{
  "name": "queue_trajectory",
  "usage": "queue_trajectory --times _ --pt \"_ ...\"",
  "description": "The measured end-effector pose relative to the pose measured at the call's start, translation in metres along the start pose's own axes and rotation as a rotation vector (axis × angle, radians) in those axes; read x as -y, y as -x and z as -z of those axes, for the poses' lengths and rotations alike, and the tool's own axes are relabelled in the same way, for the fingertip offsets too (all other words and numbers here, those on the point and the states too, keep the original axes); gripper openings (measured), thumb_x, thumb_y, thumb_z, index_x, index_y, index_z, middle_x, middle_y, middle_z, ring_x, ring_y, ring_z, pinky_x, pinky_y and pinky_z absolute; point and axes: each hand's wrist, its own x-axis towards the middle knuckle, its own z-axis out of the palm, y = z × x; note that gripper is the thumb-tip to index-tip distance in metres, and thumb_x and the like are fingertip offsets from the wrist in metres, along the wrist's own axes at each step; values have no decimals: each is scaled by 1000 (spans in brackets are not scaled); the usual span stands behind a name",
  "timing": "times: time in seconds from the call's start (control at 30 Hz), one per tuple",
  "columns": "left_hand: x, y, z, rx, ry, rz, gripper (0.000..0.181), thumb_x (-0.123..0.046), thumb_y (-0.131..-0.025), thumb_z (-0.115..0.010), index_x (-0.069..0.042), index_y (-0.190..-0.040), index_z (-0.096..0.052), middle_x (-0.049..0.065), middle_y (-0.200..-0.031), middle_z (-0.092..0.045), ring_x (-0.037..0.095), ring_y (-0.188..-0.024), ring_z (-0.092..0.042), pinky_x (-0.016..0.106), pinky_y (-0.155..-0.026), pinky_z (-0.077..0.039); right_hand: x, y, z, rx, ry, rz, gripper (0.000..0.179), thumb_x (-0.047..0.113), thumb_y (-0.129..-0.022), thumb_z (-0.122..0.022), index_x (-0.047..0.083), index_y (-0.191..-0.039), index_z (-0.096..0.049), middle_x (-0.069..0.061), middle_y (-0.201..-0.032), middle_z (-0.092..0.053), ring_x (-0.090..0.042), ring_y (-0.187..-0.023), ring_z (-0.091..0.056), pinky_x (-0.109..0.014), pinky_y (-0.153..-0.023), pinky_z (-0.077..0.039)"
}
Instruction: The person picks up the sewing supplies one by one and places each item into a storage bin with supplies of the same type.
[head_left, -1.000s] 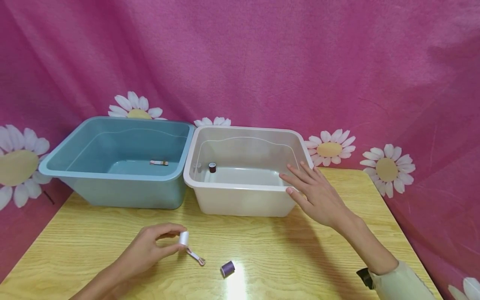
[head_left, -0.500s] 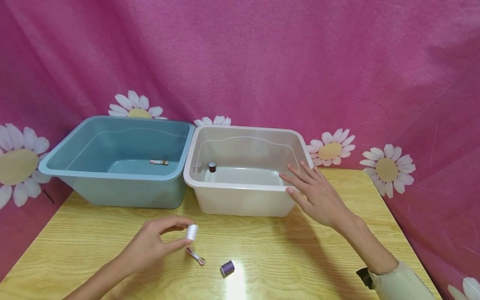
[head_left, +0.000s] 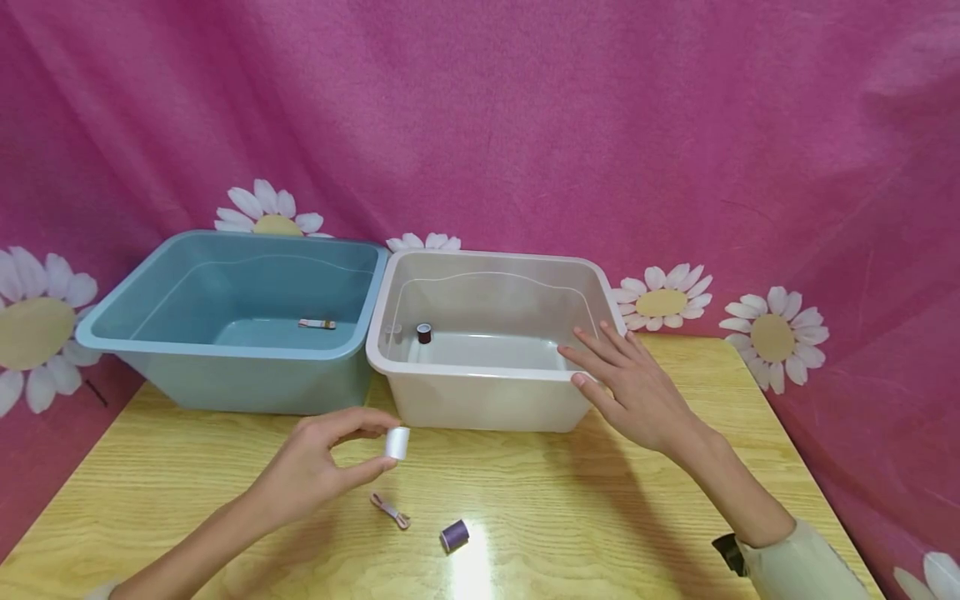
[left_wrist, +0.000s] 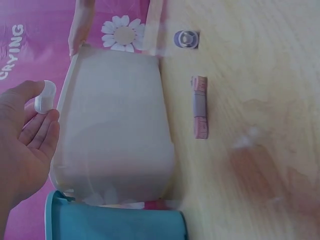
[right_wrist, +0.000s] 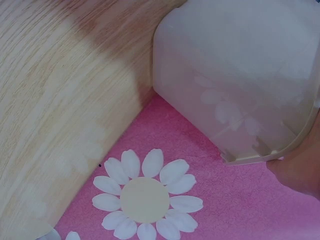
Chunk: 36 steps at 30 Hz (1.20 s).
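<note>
In the head view my left hand [head_left: 318, 467] pinches a white thread spool [head_left: 397, 443] between thumb and fingers, raised over the table in front of the off-white bin [head_left: 487, 404]. The left wrist view also has this white spool [left_wrist: 46, 97] at the fingertips. My right hand [head_left: 637, 396] rests on that bin's right front rim, fingers spread straight. Below the left hand, on the table, lies a folded pink measuring tape [head_left: 390, 511], its markings plain in the left wrist view. Near it a purple thread spool [head_left: 454, 536] lies on its side.
A blue bin [head_left: 255, 383] stands left of the off-white one and holds a small folded strip [head_left: 317, 324]. Inside the off-white bin sits a dark brown spool [head_left: 424, 333]. Behind the wooden table [head_left: 720, 467] hangs a pink flowered cloth [head_left: 510, 125].
My left hand has lifted the white spool from beside the measuring tape and carried it up and right, closer to the off-white bin. The right hand stays on the rim.
</note>
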Motion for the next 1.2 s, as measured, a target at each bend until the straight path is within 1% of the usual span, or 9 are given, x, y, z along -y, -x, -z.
queue_trajectory --times 0.17,0.3,0.4,0.63,0.77,0.83,0.93,1.03,1.2 --pt "-2 -9 0 23 -3 -38 33 -10 -84 -82 -17 -114 -72 -10 -108 -71 12 -97 -68 35 -86 -56 0 0 0 -1 -2 -1 46 39 -106 -45 21 -148 -51 -4 -158 -35 -35 -148 -18 -53 -119 -9" --pt "-2 -17 0 29 39 -74 34 -5 -82 -82 -14 -114 -72 -7 -107 -71 13 -96 -69 36 -86 -56 0 0 0 -2 -3 1 46 39 -106 -45 21 -147 -52 -4 -158 -35 -35 -149 -17 -54 -119 -10" --pt "-3 -23 0 28 56 -84 35 -2 -81 -82 -12 -113 -72 -5 -107 -71 13 -96 -69 36 -86 -56 0 0 -1 -7 1 6 45 38 -106 -46 21 -147 -52 -4 -158 -35 -37 -148 -19 -56 -118 -12" --pt "-5 -37 -1 34 33 -59 35 -4 -81 -82 -12 -113 -72 -3 -108 -72 16 -95 -70 32 -84 -56 0 -1 -1 -7 9 10 45 38 -106 -46 21 -147 -52 -4 -158 -36 -39 -147 -21 -59 -116 -15" --pt "-6 -46 -2 50 96 -19 34 -2 -84 -80 -9 -117 -71 2 -112 -71 19 -98 -70 31 -86 -55 0 0 -1 -5 11 6 45 38 -106 -45 21 -147 -52 -5 -157 -36 -38 -147 -21 -58 -116 -15" --pt "-7 -50 -3 58 134 5 34 -3 -85 -78 -8 -118 -70 5 -115 -70 20 -101 -69 32 -87 -55 -1 0 -1 0 9 3 45 39 -106 -45 21 -147 -52 -5 -158 -36 -38 -147 -20 -58 -117 -14" --pt "-6 -56 -5 58 158 26 34 -4 -86 -78 -8 -119 -69 7 -118 -69 22 -104 -69 35 -87 -55 0 0 -1 3 9 0 45 39 -106 -45 22 -147 -52 -5 -158 -36 -38 -147 -20 -58 -117 -14" --pt "-7 -62 -7 46 165 28 34 -2 -86 -78 -7 -119 -69 7 -120 -68 23 -105 -68 39 -87 -55 0 0 -1 0 11 1 45 39 -106 -45 22 -147 -53 -6 -157 -37 -38 -147 -21 -58 -117 -14" --pt "-9 -72 -9 37 194 9 35 -2 -85 -78 -7 -118 -69 6 -118 -68 21 -105 -68 41 -89 -54 -1 0 -1 -6 18 4 45 39 -106 -46 21 -146 -53 -5 -157 -37 -38 -147 -21 -58 -116 -15"
